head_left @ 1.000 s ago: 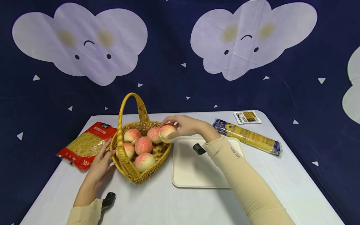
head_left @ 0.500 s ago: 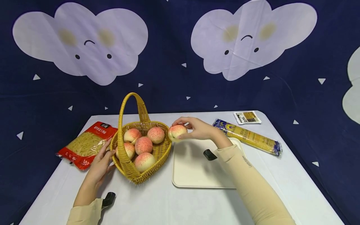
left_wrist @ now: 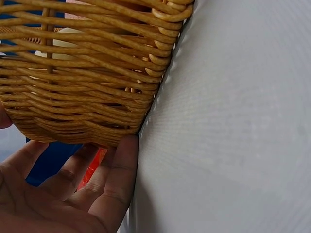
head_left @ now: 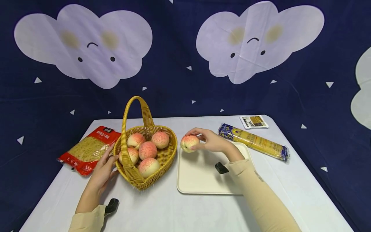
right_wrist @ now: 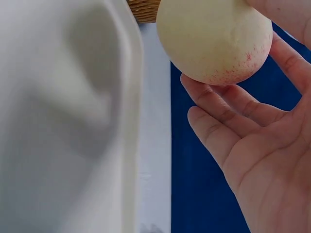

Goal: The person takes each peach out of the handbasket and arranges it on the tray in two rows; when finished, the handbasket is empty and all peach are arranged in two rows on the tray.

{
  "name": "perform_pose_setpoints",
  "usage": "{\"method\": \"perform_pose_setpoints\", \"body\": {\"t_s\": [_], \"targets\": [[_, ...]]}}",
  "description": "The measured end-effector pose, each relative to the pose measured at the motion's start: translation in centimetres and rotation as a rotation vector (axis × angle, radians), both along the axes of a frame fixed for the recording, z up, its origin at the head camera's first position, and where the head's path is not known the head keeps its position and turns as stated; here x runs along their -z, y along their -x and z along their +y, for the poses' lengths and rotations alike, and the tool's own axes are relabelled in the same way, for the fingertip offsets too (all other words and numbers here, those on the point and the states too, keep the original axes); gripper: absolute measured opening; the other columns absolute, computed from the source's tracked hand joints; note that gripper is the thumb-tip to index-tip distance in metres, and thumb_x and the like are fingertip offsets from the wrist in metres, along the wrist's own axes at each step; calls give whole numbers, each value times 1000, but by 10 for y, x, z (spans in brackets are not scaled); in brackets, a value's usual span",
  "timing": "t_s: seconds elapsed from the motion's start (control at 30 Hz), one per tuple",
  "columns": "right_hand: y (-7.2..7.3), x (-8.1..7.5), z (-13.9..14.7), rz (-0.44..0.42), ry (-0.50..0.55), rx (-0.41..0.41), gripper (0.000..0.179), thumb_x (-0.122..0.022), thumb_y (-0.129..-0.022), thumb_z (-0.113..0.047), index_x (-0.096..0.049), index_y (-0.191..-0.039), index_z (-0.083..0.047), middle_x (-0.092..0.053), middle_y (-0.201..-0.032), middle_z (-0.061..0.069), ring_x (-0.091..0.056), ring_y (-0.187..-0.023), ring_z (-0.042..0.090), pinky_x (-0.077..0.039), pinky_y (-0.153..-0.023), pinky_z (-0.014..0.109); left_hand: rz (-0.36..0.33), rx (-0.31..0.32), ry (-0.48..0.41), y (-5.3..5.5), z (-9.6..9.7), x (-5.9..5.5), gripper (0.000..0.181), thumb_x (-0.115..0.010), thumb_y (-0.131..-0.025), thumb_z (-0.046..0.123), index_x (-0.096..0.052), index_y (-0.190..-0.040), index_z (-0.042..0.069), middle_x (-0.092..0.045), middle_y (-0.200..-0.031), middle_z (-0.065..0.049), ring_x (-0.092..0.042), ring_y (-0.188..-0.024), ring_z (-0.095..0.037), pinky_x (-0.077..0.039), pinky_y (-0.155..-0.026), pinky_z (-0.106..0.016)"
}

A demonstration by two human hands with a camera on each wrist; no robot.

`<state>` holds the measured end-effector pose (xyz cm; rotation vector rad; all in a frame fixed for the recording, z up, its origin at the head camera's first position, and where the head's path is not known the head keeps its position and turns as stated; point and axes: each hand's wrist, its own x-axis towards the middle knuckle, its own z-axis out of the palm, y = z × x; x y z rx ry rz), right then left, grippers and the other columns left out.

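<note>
A pink-and-cream peach [head_left: 189,143] is pinched between the thumb and fingers of my right hand [head_left: 211,141]. It hangs above the back left corner of the cream tray [head_left: 200,180]; the right wrist view shows the peach [right_wrist: 214,41] apart from the tray's rim. My left hand [head_left: 100,174] rests on the left side of the yellow wicker basket [head_left: 165,161], its extended fingertips [left_wrist: 127,145] touching the weave low down near the table. Several more peaches [head_left: 148,150] lie inside the basket, one partly hidden by its tall handle [head_left: 124,129].
A red bag of pasta [head_left: 91,149] lies left of the basket, behind my left hand. At the right are a long yellow pack of noodles [head_left: 253,141] and a small flat packet [head_left: 254,121]. A dark blue cloud-print cloth [head_left: 174,58] hangs behind the white table [head_left: 150,212].
My right hand has lifted the peach out of the basket's right side and carried it right, over the tray. The left hand and the basket have stayed in place.
</note>
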<state>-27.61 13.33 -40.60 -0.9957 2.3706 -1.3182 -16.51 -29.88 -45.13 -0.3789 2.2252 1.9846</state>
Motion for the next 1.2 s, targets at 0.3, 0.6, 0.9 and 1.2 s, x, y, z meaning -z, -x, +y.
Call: {"method": "perform_pose_setpoints", "body": {"t_s": [0.3,0.6,0.9,1.2], "targets": [[-3,21,2,0,23,18,52,-84,-92,-18,-66,-139,-11,-70,-140,9,-66,-131,30,-49,-118,56,-9,1,-3,-1,0,0,65,-42,-115,37,-10,-171,48,-4,-183,-11,-20,-165,-45,-25,-129,-67],[-6,28,1,-47,29,48,55,-85,-89,-13,-65,-140,-10,-69,-143,11,-65,-133,36,-48,-119,56,4,2,-2,-1,0,-1,66,-43,-115,37,-10,-172,45,-6,-182,-12,-23,-164,-45,-29,-127,-67],[-6,37,-2,-75,40,59,57,-87,-89,-13,-65,-141,-11,-67,-146,11,-62,-138,37,-45,-121,57,3,13,39,-1,-1,1,66,-42,-116,38,-8,-172,45,-12,-181,-17,-32,-160,-44,-52,-115,-43],[-5,40,-2,-155,41,110,58,-85,-91,-14,-62,-144,-12,-63,-148,13,-64,-136,38,-50,-118,54,-5,3,47,-1,-1,1,64,-42,-115,40,-11,-171,49,-18,-180,-16,-36,-157,-39,-57,-93,-20]]}}
